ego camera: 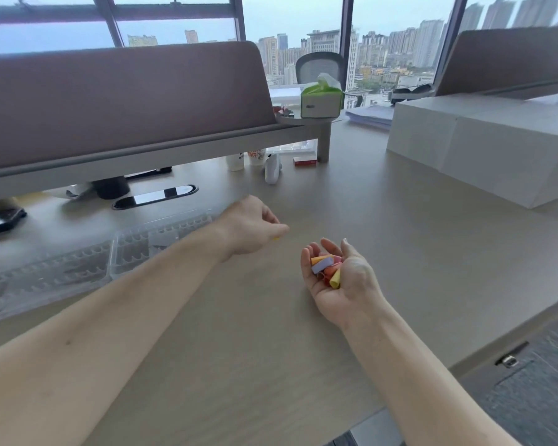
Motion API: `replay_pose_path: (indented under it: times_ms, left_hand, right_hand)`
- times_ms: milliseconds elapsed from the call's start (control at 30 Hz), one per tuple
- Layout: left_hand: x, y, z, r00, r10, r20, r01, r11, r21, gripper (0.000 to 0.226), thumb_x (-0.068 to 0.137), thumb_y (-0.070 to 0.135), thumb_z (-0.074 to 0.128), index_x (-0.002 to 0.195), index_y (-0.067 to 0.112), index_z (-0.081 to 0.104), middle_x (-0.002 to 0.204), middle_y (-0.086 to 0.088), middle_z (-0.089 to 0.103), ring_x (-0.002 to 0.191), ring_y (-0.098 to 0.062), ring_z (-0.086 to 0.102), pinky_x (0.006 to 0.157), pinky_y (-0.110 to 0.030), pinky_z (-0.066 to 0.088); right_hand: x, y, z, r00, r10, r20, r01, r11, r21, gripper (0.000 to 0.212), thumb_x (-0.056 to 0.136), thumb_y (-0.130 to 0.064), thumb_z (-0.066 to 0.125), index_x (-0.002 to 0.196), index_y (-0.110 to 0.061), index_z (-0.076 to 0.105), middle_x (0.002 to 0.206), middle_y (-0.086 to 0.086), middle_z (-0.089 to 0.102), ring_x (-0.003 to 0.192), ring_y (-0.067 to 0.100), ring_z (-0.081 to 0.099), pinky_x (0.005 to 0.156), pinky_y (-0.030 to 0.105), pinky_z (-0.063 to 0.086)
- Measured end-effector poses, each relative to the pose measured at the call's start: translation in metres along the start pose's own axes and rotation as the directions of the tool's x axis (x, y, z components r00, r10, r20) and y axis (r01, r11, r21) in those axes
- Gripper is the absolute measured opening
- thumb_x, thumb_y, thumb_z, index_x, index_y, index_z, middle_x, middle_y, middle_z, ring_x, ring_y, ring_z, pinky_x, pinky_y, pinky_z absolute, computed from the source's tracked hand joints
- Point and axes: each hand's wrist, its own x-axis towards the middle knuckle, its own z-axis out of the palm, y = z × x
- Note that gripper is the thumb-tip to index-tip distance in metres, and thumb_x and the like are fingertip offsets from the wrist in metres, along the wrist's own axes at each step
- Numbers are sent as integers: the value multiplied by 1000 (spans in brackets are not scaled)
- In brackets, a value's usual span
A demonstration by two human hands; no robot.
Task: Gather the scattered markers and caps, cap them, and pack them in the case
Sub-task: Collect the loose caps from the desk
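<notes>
My right hand (345, 278) lies palm up on the desk, cupped around several marker caps (326, 268) in lilac, orange, pink and yellow. My left hand (255, 226) hovers palm down just left of it, fingers pinched on a small yellow cap (276, 238) that barely shows. A clear plastic marker case (87, 265) lies open at the left, its slotted trays empty as far as I can see. No markers are in sight.
A grey desk divider (116, 101) and shelf run along the back left. A white box (484, 146) stands at the right. A tissue pack (321, 99), cups, a small white bottle (272, 169) and a red box (305, 160) sit at the back. The desk edge drops off at the lower right.
</notes>
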Motion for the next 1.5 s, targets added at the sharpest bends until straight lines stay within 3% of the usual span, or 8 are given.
replay_pose_path:
  times_ms: [167, 333, 600, 833, 1067, 1200, 1333, 1500]
  left_hand:
    - [-18, 38, 3, 988, 94, 126, -80, 990, -112, 25, 92, 42, 74, 88, 18, 79, 93, 2, 74, 89, -9, 65, 73, -25, 51]
    - [1, 15, -3, 1000, 7, -3, -7, 994, -108, 21, 98, 36, 67, 96, 18, 76, 95, 3, 71, 94, -12, 64, 76, -26, 50]
    - [55, -47, 13, 994, 98, -41, -61, 843, 535, 47, 100, 10, 52, 144, 27, 51, 147, 1, 56, 133, -25, 54, 105, -36, 36]
    - [69, -43, 26, 990, 141, -20, -114, 867, 485, 6, 98, 18, 62, 102, 20, 65, 112, -7, 69, 106, -30, 63, 92, -36, 49]
    - [13, 25, 9, 954, 297, 39, -290, 947, -136, 6, 95, 20, 72, 99, 17, 73, 96, 1, 76, 92, -15, 71, 85, -31, 58]
    - [-7, 37, 18, 941, 322, 104, -314, 945, -88, 8, 93, 26, 73, 97, 20, 75, 89, 7, 77, 86, -10, 72, 83, -34, 60]
    - [-20, 24, -1, 972, 234, -28, -235, 969, -79, 13, 98, 29, 66, 99, 20, 76, 83, 11, 68, 80, -7, 63, 72, -23, 49]
    - [-55, -39, -48, 989, 82, -125, -74, 995, 63, 13, 98, 32, 64, 92, 24, 72, 81, 12, 66, 76, -5, 59, 68, -23, 42]
  right_hand:
    - [1, -1, 3, 999, 17, 41, -15, 999, -35, 43, 100, -44, 62, 103, -1, 62, 92, 16, 62, 71, 23, 63, 64, 36, 64]
    - [1, -1, 2, 1000, -2, -8, 1, 998, -58, 21, 94, -14, 73, 82, -1, 61, 79, 10, 57, 66, 18, 57, 52, 25, 61]
    - [6, -5, -2, 999, -8, -43, 6, 998, -55, 26, 97, -13, 67, 76, 0, 59, 79, 12, 55, 65, 19, 56, 41, 22, 54]
    - [8, -7, -1, 1000, -11, -26, 10, 999, -48, 29, 98, -23, 70, 86, 2, 64, 83, 13, 59, 69, 20, 60, 48, 25, 59]
    - [4, -5, 2, 999, -23, -22, 21, 996, -92, 37, 92, -34, 75, 94, 1, 64, 89, 14, 60, 66, 19, 64, 59, 29, 64]
    - [-1, -2, 7, 999, 9, 50, -3, 993, -121, 43, 88, -35, 79, 115, -1, 71, 99, 12, 66, 66, 15, 64, 53, 25, 62]
    - [-2, 3, 6, 1000, 11, -5, -12, 985, -170, 14, 90, -5, 75, 81, -1, 66, 80, 12, 56, 63, 17, 57, 47, 21, 58]
    - [-7, 20, 8, 998, 62, 20, -56, 974, -221, 23, 95, 10, 59, 76, -2, 62, 73, 7, 49, 58, 13, 50, 35, 13, 42]
